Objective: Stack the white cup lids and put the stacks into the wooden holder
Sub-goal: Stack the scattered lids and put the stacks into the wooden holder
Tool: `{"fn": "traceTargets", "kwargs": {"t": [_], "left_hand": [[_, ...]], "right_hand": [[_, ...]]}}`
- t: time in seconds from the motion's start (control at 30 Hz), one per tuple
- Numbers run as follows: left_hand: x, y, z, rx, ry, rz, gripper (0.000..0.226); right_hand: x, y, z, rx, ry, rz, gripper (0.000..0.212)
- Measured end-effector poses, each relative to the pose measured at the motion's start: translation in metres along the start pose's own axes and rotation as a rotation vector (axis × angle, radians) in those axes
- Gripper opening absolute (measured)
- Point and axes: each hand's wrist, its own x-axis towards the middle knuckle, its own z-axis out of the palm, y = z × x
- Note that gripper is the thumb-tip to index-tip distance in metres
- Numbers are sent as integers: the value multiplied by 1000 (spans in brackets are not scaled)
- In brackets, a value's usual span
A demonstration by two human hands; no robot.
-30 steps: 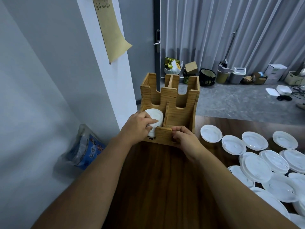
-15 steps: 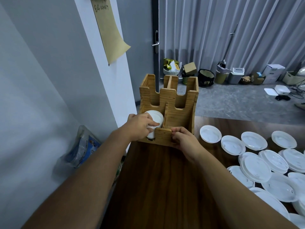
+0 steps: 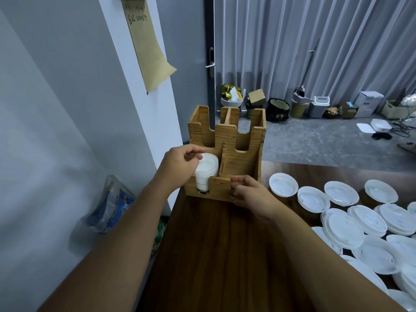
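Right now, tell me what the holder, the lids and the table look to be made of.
Holder: light wood, maybe bamboo; visible grain and layered cut edges, matte.
Lids: thin white plastic, it seems; slight sheen, moulded rims.
Table: dark wood or a wood-look veneer; streaked grain, smooth with a soft sheen. Which one, I cannot tell.

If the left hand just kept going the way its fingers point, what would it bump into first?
Most likely the stack of white lids in the wooden holder. The left hand points right, fingertips already at the stack's top edge; beyond it stands the holder's middle divider. Depth is hard to judge.

One holder (image 3: 227, 158), one lid stack (image 3: 206, 171)
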Motion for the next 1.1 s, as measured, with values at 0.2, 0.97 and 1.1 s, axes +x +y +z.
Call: {"fn": "traceTargets", "kwargs": {"t": [0.2, 0.97, 1.1], "left_hand": [[-19, 29, 29, -21, -66, 83, 20], [-73, 86, 223, 179, -492, -86, 19], [-86, 85, 254, 47, -576, -303, 46]], "right_hand": [[-29, -8, -24, -96, 42, -102, 19], [-169, 64, -178, -375, 542, -127, 32], [-174, 73, -197, -392, 549, -120, 30]]}}
